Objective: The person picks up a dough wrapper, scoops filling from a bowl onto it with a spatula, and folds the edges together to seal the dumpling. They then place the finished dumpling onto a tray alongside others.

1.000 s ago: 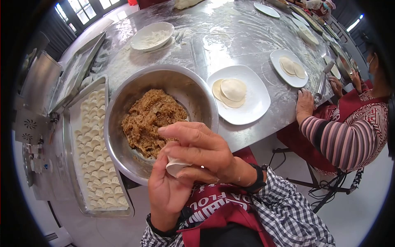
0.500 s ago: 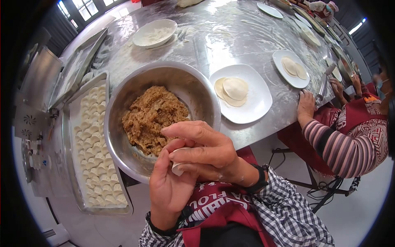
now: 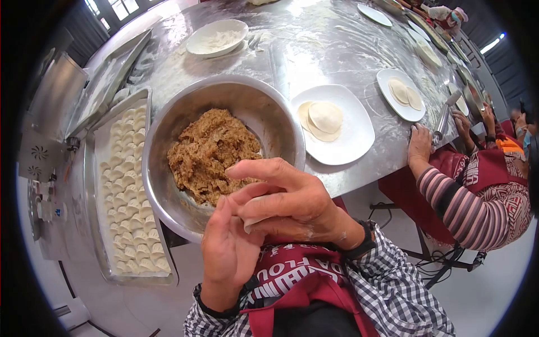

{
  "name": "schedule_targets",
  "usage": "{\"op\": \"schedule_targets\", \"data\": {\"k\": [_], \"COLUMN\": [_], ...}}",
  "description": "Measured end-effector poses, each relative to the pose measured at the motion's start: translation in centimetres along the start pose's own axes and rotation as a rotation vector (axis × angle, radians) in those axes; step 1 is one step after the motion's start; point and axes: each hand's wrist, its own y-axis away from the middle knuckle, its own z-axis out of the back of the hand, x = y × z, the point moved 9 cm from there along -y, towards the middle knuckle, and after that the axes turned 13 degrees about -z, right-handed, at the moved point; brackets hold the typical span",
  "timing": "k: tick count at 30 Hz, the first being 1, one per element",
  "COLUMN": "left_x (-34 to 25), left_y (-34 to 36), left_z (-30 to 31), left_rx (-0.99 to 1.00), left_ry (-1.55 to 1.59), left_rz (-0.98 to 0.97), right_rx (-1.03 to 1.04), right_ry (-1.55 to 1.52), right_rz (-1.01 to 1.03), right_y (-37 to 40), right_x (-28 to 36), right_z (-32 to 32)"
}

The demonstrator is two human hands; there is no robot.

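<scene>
My left hand (image 3: 230,241) and my right hand (image 3: 295,205) meet over the near rim of a steel bowl (image 3: 275,121). Between their fingers is a small piece of pale dough (image 3: 250,224), mostly hidden. Brown filling (image 3: 213,151) lies heaped in the bowl. Right of the bowl, a square white plate (image 3: 356,135) holds a few round wrappers (image 3: 325,117). At the left, a metal tray (image 3: 92,213) carries rows of folded dumplings (image 3: 132,224).
On the floured metal table (image 3: 320,50) stand a white bowl of flour (image 3: 218,38) and an oval plate with wrappers (image 3: 412,112). A co-worker's hand (image 3: 419,146) rests at the table's right edge, near a metal-handled tool (image 3: 443,121). Other people sit farther right.
The view has shifted slightly. My fingers have closed further around the dough, and less of it shows. The table items keep their places.
</scene>
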Motion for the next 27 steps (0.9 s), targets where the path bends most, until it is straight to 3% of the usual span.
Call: {"op": "schedule_targets", "data": {"k": [3, 6, 9, 15, 18, 21, 27], "left_x": [0.0, -0.1, 0.0, -0.1, -0.4, -0.5, -0.6], "left_y": [0.0, 0.0, -0.2, -0.1, -0.1, -0.1, -0.1], "left_z": [0.3, 0.1, -0.1, -0.8, -0.7, -0.9, -0.9], "left_rx": [0.029, -0.04, -0.024, -0.002, -0.022, -0.021, 0.029], "left_ry": [-0.062, -0.108, -0.136, -0.139, -0.188, -0.219, -0.298], "left_rz": [0.008, 0.021, -0.001, 0.021, -0.016, -0.014, -0.034], "right_rx": [0.006, -0.008, 0.03, -0.013, 0.021, -0.025, 0.021], "right_ry": [0.162, 0.162, 0.19, 0.077, 0.213, 0.112, 0.139], "right_rz": [0.167, 0.051, 0.128, 0.035, 0.147, 0.033, 0.101], "right_y": [-0.1, -0.4, -0.3, 0.0, -0.2, -0.3, -0.3], "right_x": [1.2, 1.2, 1.1, 0.3, 1.5, 1.2, 1.6], "right_z": [0.3, 0.1, 0.0, 0.1, 0.2, 0.6, 0.4]}}
